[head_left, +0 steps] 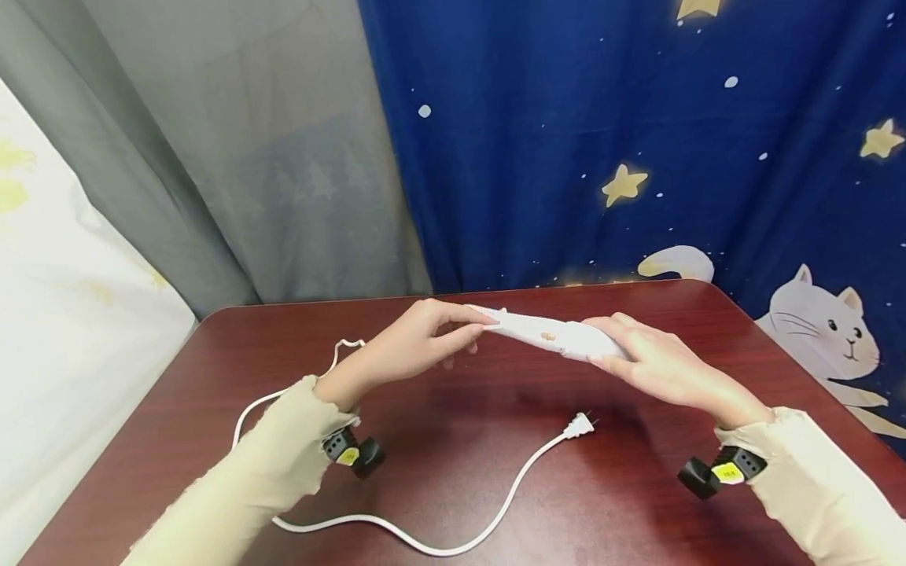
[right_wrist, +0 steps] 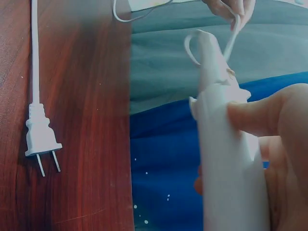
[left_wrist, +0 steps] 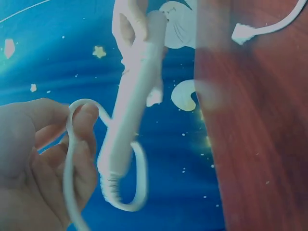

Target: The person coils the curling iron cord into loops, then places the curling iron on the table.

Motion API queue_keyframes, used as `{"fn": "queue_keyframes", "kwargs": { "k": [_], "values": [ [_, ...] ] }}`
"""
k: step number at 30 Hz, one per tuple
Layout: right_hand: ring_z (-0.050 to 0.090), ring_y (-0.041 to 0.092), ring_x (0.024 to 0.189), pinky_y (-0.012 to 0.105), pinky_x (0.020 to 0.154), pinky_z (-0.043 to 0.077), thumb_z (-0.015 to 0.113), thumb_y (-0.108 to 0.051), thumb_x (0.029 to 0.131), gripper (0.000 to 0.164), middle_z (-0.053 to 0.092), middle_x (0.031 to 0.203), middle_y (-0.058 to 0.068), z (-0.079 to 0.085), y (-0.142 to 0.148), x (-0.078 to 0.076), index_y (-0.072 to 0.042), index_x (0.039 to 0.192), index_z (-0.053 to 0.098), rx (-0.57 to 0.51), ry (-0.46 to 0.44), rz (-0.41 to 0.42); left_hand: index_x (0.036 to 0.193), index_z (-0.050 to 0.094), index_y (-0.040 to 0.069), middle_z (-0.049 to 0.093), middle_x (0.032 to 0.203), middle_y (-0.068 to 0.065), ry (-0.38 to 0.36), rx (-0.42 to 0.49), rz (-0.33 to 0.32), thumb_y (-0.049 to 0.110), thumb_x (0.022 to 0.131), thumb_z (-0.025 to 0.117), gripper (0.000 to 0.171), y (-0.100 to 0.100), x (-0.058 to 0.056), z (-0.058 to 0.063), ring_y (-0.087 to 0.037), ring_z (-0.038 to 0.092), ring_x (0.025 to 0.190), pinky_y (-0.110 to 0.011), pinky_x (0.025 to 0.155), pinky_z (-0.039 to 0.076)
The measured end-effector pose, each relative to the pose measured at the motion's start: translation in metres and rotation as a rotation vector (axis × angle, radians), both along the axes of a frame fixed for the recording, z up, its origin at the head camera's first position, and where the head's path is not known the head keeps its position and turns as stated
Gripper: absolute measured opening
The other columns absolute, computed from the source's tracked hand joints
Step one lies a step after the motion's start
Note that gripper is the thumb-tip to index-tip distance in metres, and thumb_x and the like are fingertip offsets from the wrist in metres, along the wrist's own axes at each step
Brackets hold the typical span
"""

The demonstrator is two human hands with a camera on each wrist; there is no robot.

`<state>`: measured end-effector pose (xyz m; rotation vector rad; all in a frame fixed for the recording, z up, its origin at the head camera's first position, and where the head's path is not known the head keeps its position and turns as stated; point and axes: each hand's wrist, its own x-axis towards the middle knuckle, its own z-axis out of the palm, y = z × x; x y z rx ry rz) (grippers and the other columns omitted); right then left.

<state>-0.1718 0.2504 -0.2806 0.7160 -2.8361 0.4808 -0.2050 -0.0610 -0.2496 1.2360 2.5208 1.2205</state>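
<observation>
Long white plastic device [head_left: 532, 331] held above the dark-red wooden table [head_left: 637, 503].
Its body is gripped by the right hand [head_left: 661, 360]; the thin white cord [left_wrist: 69, 178] from its other end is pinched by the left hand [head_left: 418, 339].

Reddish-brown round-cornered worktop [head_left: 637, 487], blue curtain [head_left: 495, 157] behind with yellow stars [head_left: 624, 185], white dots [head_left: 425, 111] and a cat [head_left: 824, 326] at right, grey curtain [head_left: 283, 94] to its left, white cloth [head_left: 71, 314] with yellow patches [head_left: 10, 195] at far left.

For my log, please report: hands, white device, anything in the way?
Right hand grips white device above table. Left hand holds cord. Plug lies on table. Possible snag: cord beneath left forearm.
</observation>
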Motion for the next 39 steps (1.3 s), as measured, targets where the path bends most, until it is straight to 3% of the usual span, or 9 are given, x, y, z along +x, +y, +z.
{"fn": "queue_keyframes", "kwargs": {
  "k": [5,9,12,17,24,27,31,35,39],
  "values": [
    [0.052,0.02,0.095,0.046,0.073,0.042,0.057,-0.031,0.089,0.038,0.055,0.111,0.001,0.004,0.001,0.001,-0.018,0.124,0.052,-0.063,0.075,-0.049,0.135,0.048,0.022,0.059,0.082,-0.001,-0.121,0.045,-0.074,0.011,0.098,0.042,0.039,-0.01,0.008,-0.014,-0.026,0.056,0.057,-0.034,0.049,0.048],
    [0.052,0.022,0.098,0.046,0.075,0.041,0.059,-0.028,0.088,0.039,0.055,0.115,0.003,0.007,0.0,0.002,-0.017,0.124,0.052,-0.105,0.12,-0.043,0.131,0.052,0.014,0.061,0.082,-0.004,-0.232,0.105,-0.073,0.011,0.097,0.045,0.035,-0.014,0.008,-0.028,-0.031,0.057,0.061,-0.035,0.051,0.05],
    [0.051,0.021,0.097,0.045,0.076,0.04,0.061,-0.026,0.087,0.039,0.055,0.116,0.003,0.008,0.002,0.004,-0.016,0.124,0.052,-0.154,0.119,-0.008,0.12,0.06,0.008,0.062,0.078,-0.006,-0.278,0.108,-0.064,0.015,0.096,0.049,0.027,-0.014,0.001,-0.038,-0.03,0.058,0.06,-0.034,0.052,0.05],
    [0.049,0.013,0.094,0.036,0.078,0.039,0.063,-0.022,0.086,0.037,0.057,0.113,-0.003,0.011,0.004,0.009,-0.018,0.122,0.055,-0.201,0.124,0.077,0.101,0.069,0.005,0.06,0.071,-0.014,-0.293,0.037,-0.07,0.019,0.094,0.053,0.022,-0.015,-0.013,-0.049,-0.023,0.056,0.053,-0.034,0.05,0.049],
    [0.05,0.006,0.09,0.027,0.076,0.041,0.067,-0.019,0.083,0.037,0.059,0.109,-0.009,0.008,0.005,0.011,-0.02,0.119,0.057,-0.177,0.13,0.175,0.103,0.065,-0.003,0.062,0.077,-0.014,-0.329,-0.011,-0.09,0.007,0.094,0.051,0.02,-0.018,-0.033,-0.057,-0.016,0.056,0.063,-0.043,0.062,0.05],
    [0.051,0.005,0.088,0.028,0.073,0.042,0.068,-0.019,0.082,0.036,0.059,0.106,-0.011,0.006,0.004,0.012,-0.021,0.117,0.058,-0.159,0.126,0.206,0.099,0.065,-0.006,0.063,0.074,-0.014,-0.361,0.001,-0.054,0.006,0.092,0.054,0.017,-0.019,-0.038,-0.058,-0.014,0.059,0.062,-0.047,0.064,0.051],
    [0.052,0.004,0.085,0.03,0.071,0.045,0.068,-0.022,0.082,0.033,0.06,0.104,-0.012,0.002,0.001,0.012,-0.021,0.114,0.061,-0.118,0.122,0.243,0.091,0.064,-0.006,0.062,0.067,-0.012,-0.282,0.005,-0.01,-0.001,0.087,0.057,0.009,-0.023,-0.045,-0.057,-0.012,0.056,0.053,-0.036,0.052,0.051],
    [0.054,0.002,0.085,0.03,0.071,0.047,0.066,-0.026,0.083,0.029,0.061,0.103,-0.015,-0.003,-0.001,0.012,-0.022,0.112,0.062,-0.073,0.092,0.272,0.09,0.066,-0.004,0.062,0.069,-0.005,-0.159,-0.009,0.022,0.001,0.086,0.06,0.009,-0.024,-0.05,-0.054,-0.011,0.053,0.059,-0.022,0.051,0.044],
    [0.054,-0.001,0.082,0.028,0.069,0.047,0.066,-0.032,0.083,0.026,0.06,0.1,-0.02,-0.007,-0.002,0.011,-0.026,0.109,0.063,-0.037,0.04,0.307,0.09,0.068,0.0,0.062,0.067,-0.003,-0.173,0.005,0.057,0.011,0.088,0.061,0.013,-0.022,-0.049,-0.047,-0.021,0.053,0.055,-0.021,0.048,0.041]
  ]
}}
